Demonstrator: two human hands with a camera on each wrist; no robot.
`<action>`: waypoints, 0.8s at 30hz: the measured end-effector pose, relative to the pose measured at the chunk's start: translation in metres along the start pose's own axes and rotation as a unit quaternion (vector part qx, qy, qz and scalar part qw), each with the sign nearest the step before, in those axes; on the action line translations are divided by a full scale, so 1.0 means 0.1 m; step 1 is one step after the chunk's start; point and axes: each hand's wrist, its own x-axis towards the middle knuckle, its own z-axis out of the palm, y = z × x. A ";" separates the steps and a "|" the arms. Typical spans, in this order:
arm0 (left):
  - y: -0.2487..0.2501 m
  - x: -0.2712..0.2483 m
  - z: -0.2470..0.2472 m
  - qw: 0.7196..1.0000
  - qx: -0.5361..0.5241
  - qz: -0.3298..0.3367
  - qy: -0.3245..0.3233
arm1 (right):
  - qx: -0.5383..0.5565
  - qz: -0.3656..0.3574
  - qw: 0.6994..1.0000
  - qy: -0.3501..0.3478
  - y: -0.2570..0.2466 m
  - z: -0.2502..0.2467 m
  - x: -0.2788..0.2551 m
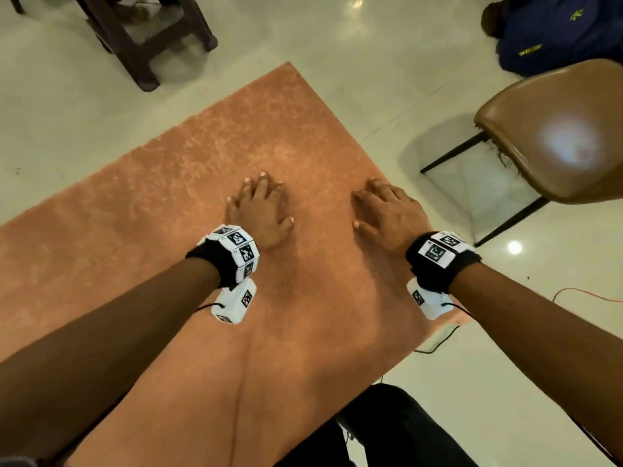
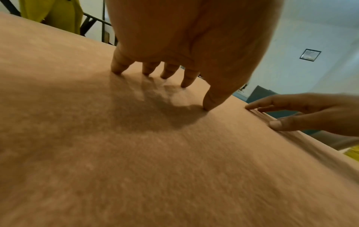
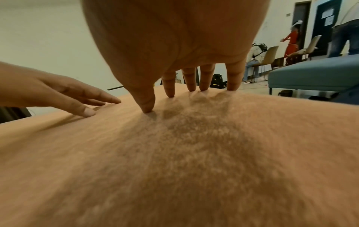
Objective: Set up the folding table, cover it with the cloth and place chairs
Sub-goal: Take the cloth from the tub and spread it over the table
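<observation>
An orange fuzzy cloth [image 1: 209, 183] lies spread flat over the table and hides the tabletop. My left hand [image 1: 261, 210] rests on the cloth near its middle, fingers straight, tips pressing the fabric [image 2: 165, 73]. My right hand [image 1: 384, 210] rests beside it near the cloth's right edge, fingers spread and touching the fabric [image 3: 192, 87]. Neither hand holds anything. A brown padded chair [image 1: 559, 133] with black legs stands on the floor to the right of the table.
A dark wooden stool [image 1: 148, 35] stands on the pale tiled floor beyond the table's far left. A blue bag [image 1: 559, 32] lies at the far right. Thin cables [image 1: 438, 342] trail on the floor by the table's right side. My dark trouser leg [image 1: 387, 429] shows below.
</observation>
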 end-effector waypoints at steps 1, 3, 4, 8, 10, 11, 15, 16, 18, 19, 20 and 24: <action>0.08 -0.04 0.01 1.000 -0.002 0.011 0.001 | 0.007 0.010 1.000 -0.004 0.01 -0.01 -0.05; 0.26 -0.11 0.04 0.999 -0.011 0.035 -0.006 | 0.014 0.024 1.000 -0.010 0.05 0.00 -0.14; 0.34 -0.15 0.07 0.999 -0.017 0.046 -0.014 | 0.017 0.029 0.999 -0.015 0.07 0.00 -0.18; 0.72 -0.31 0.14 0.994 -0.004 0.112 -0.010 | 0.036 0.069 0.997 -0.025 0.18 0.02 -0.41; 0.91 -0.41 0.19 0.990 0.004 0.141 0.017 | 0.045 0.085 0.995 -0.025 0.23 0.07 -0.56; 1.02 -0.46 0.22 0.988 -0.001 0.154 0.021 | 0.051 0.095 0.994 -0.023 0.27 0.09 -0.66; 1.43 -0.65 0.41 0.976 -0.078 0.202 -0.019 | 0.071 0.123 0.990 -0.012 0.40 0.17 -1.09; 1.57 -0.70 0.45 0.972 -0.090 0.213 -0.036 | 0.076 0.133 0.988 -0.010 0.45 0.17 -1.22; 1.82 -0.80 0.52 0.967 -0.101 0.226 -0.061 | 0.084 0.148 0.985 -0.009 0.55 0.18 -1.45; 1.91 -0.84 0.56 0.965 -0.112 0.227 -0.073 | 0.089 0.151 0.984 -0.010 0.59 0.18 -1.53; 2.02 -0.87 0.59 0.963 -0.118 0.226 -0.090 | 0.096 0.154 0.983 -0.013 0.64 0.17 -1.62; 2.56 -0.94 0.70 0.956 -0.123 0.230 -0.132 | 0.162 0.180 0.970 -0.019 0.99 0.12 -1.98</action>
